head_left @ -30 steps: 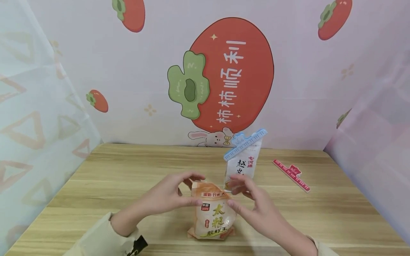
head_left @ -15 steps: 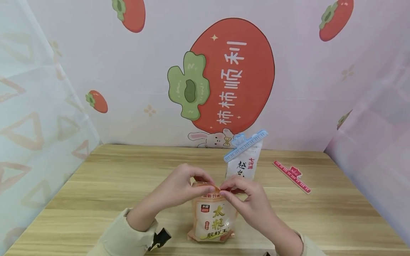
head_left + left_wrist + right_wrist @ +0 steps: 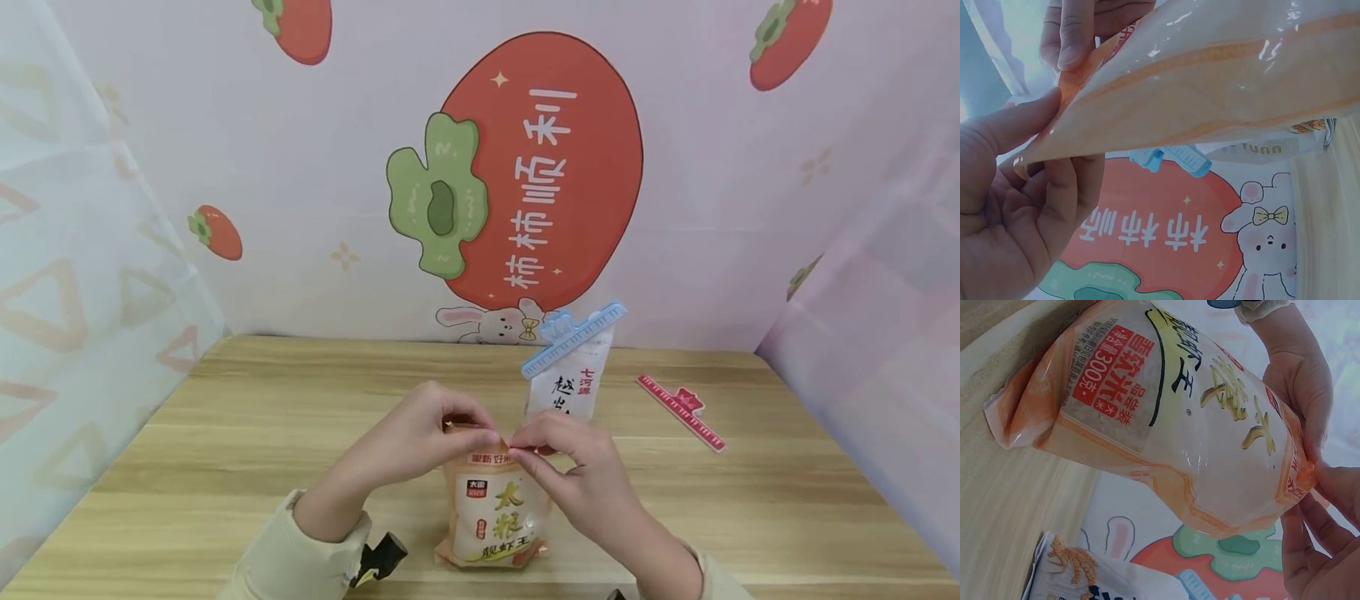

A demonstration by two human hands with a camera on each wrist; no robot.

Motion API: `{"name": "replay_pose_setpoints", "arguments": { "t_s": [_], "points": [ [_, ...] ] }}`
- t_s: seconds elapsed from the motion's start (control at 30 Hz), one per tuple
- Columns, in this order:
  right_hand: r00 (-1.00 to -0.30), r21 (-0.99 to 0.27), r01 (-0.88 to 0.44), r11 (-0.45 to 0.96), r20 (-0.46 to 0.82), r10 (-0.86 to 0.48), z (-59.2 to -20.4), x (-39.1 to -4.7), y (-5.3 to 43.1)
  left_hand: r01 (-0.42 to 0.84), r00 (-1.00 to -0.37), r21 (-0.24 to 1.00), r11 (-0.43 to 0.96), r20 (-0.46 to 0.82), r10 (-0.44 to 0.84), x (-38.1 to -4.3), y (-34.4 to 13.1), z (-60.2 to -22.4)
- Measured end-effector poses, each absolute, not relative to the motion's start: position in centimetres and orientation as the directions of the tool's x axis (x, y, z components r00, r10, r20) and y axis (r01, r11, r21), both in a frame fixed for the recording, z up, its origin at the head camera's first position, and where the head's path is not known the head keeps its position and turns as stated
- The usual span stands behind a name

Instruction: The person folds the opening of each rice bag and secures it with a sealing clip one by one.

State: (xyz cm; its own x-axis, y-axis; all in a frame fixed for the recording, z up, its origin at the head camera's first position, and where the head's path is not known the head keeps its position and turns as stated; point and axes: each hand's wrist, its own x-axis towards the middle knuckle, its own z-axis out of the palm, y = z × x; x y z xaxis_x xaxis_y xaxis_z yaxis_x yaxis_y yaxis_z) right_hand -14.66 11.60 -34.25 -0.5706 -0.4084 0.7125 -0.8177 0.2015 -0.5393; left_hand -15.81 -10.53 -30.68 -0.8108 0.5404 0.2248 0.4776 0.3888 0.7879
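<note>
An orange and white rice bag [image 3: 498,521] stands upright on the table in the head view, its label facing me. At its top edge my left hand [image 3: 420,437] pinches the plastic between thumb and fingers. Close beside it, my right hand [image 3: 577,462] pinches the same edge to the right. The left wrist view shows the bag's top [image 3: 1179,94] pressed flat, with the left thumb above the edge and fingers underneath. In the right wrist view the bag's front [image 3: 1210,437] bulges below the gathered top, with both hands meeting there.
Behind the right hand stands a white bag [image 3: 566,392] with a blue sealing clip [image 3: 573,337] slanted across its top. A red sealing clip [image 3: 681,412] lies on the wooden table [image 3: 300,383] to the right. A printed backdrop [image 3: 337,167] rises behind.
From apart at the bag's sides, both hands have come together at its top edge and pinched it. The slanted top now looks gathered level. Both clips stay where they were.
</note>
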Motion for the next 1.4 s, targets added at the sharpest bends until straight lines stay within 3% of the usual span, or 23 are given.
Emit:
{"name": "replay_pose_setpoints", "arguments": {
  "t_s": [0.23, 0.6, 0.8, 1.07, 1.23, 1.4],
  "points": [
    [-0.505, -0.464, -0.863, 0.202, 0.763, -0.404, -34.2, -14.6, 11.4, 0.455, -0.816, 0.801, 0.389, 0.2, 0.542, -15.9, -10.4, -30.5],
    [-0.502, -0.449, -0.865, 0.225, 0.755, -0.421, -34.0, -14.2, 11.2, 0.44, -0.826, 0.814, 0.38, 0.2, 0.528, -15.5, -10.3, -30.5],
    [-0.592, -0.572, -0.797, 0.194, 0.673, -0.444, -33.9, -14.2, 11.6, 0.442, -0.825, 0.802, 0.402, 0.186, 0.534, -15.2, -10.2, -30.5],
    [-0.774, -0.774, -0.581, 0.252, 0.429, -0.466, -33.8, -14.9, 12.5, 0.448, -0.823, 0.793, 0.412, 0.187, 0.536, -15.2, -10.2, -30.4],
    [-0.79, -0.832, -0.503, 0.235, 0.333, -0.515, -33.9, -15.6, 12.9, 0.446, -0.826, 0.792, 0.417, 0.186, 0.532, -15.2, -10.2, -30.4],
    [-0.777, -0.835, -0.51, 0.206, 0.344, -0.527, -34.4, -15.8, 12.7, 0.451, -0.826, 0.789, 0.418, 0.19, 0.531, -15.1, -10.2, -30.4]
  ]
}}
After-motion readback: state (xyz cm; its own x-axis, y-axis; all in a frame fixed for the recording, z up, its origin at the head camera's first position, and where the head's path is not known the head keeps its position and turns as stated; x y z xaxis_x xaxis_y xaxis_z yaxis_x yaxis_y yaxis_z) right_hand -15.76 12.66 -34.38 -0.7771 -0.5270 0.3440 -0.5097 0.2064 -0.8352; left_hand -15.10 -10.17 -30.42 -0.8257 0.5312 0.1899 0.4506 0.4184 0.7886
